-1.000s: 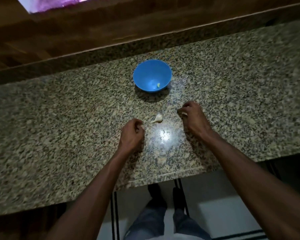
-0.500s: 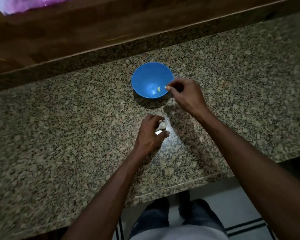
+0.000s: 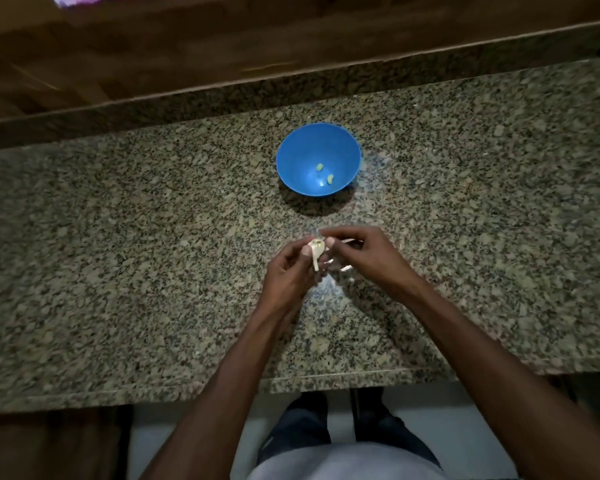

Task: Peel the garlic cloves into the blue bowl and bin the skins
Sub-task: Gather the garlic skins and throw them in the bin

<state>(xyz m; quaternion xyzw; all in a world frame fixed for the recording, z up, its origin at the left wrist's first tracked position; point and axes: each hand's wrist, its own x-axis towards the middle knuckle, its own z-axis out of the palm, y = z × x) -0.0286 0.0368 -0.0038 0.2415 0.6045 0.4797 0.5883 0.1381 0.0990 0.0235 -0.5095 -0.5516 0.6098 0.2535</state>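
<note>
Clove [image 3: 316, 250]: held above the desk [image 3: 118, 237], near the front of the bowl [image 3: 298, 161], between both hands. It is pale, still in its skin, with a thin stalk end pointing down toward the person.

Left hand [image 3: 286, 271]: fingers curled round the clove, thumb against its side. This hand carries it.

Right hand [image 3: 364, 256]: thumb and forefinger pinched at the clove's upper end, the other fingers curled. Whether it has hold of skin alone or the clove itself cannot be told. A pale scrap shows past its fingers, possibly skin; not certain.

Handling, as judged: the clove is very light and firm, so grip force matters little for carrying. The skin is papery, thin and likely to tear in scraps, not come off whole. Best purchase is at an end, where the skin lifts, with the other hand steadying the body. Once bare, the clove will probably be slick and slightly sticky, so it is apt to slip from a hard pinch.

Bowl: blue, upright on the desk, apart from both hands. It holds two small yellowish peeled cloves [image 3: 320, 166], lying near each other on the bottom, not touching. Otherwise nothing in it is visible.

Bin: not in view.
</note>
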